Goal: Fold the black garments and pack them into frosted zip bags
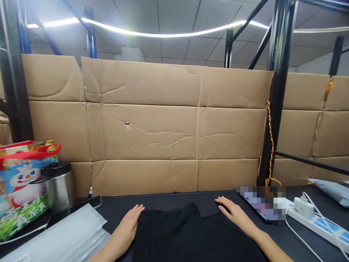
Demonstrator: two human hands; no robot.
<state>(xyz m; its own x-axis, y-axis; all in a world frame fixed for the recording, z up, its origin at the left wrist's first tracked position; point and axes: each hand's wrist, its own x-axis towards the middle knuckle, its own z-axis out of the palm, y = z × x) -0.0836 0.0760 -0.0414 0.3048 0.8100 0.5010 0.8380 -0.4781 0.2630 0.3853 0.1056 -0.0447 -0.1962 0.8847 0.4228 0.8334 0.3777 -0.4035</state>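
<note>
A black piece of fabric (188, 233), which looks like a garment, is spread over the dark table at the bottom centre; its near part runs out of view. Along its left edge rests my left hand (127, 227), fingers stretched out together and nothing held. My right hand (236, 214) lies at the fabric's upper right edge with its fingers extended and slightly apart, also holding nothing. To the left of my left hand is a stack of pale plastic mailer bags (68, 233).
A steel mug (61, 189) and a colourful bag (25, 189) stand at left, near a phone (73, 207). At right are a blurred-out device (264, 207) and a white power strip (319, 222) with cables. A cardboard wall (147, 134) closes the back.
</note>
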